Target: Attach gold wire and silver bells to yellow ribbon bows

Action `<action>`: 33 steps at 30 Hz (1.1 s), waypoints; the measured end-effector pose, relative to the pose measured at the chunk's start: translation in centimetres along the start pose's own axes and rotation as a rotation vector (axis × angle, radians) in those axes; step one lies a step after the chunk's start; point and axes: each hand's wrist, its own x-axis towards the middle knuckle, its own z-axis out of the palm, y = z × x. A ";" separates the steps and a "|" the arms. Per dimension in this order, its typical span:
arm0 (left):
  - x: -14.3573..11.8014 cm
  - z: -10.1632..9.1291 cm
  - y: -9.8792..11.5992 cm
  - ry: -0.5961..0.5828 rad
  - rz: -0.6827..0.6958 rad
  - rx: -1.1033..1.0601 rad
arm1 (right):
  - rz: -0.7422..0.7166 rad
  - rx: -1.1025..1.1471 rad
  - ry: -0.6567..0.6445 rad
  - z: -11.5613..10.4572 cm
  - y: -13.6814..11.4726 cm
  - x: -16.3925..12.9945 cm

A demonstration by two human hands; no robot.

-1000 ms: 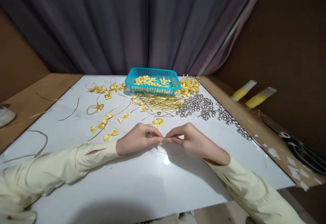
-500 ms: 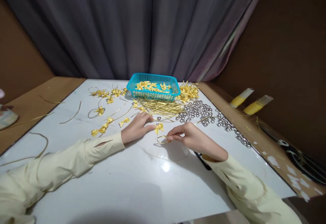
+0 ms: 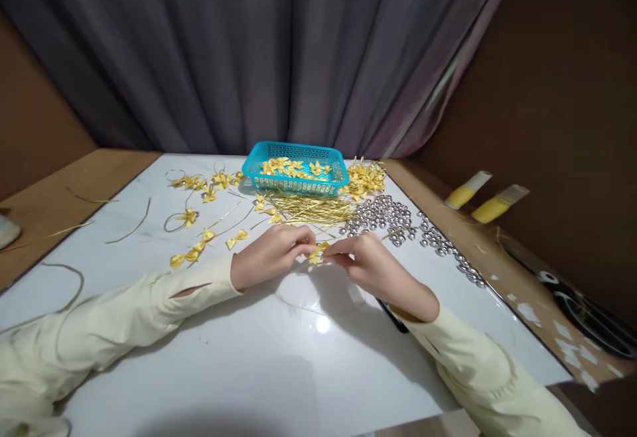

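- On my feed, the left hand pinches a yellow bow in front of the turquoise basket.
- I see the right hand with fingertips together beside that bow; whether they grip anything, I can't tell.
- Gold strips lie just before the basket, silver beads to its front right.

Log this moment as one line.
left hand: at yellow bow | right hand: at same bow | grip: unclear | beyond hands: blue basket, gold strands, silver pieces
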 end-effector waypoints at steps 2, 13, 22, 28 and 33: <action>-0.2 -0.1 0.4 0.012 0.069 0.043 | -0.034 -0.058 0.057 0.3 -0.2 -0.3; -0.2 -0.6 0.7 0.005 0.074 0.022 | -0.156 -0.022 0.251 0.5 0.2 -0.6; -0.1 -1.1 0.9 -0.059 0.036 -0.057 | -0.120 0.137 0.194 0.4 -0.1 -0.4; 0.1 -1.0 0.7 -0.029 -0.042 -0.115 | -0.058 0.217 0.181 0.2 -0.2 -0.4; 0.2 -0.6 0.4 -0.019 -0.021 -0.030 | -0.029 0.245 0.188 0.1 -0.3 -0.3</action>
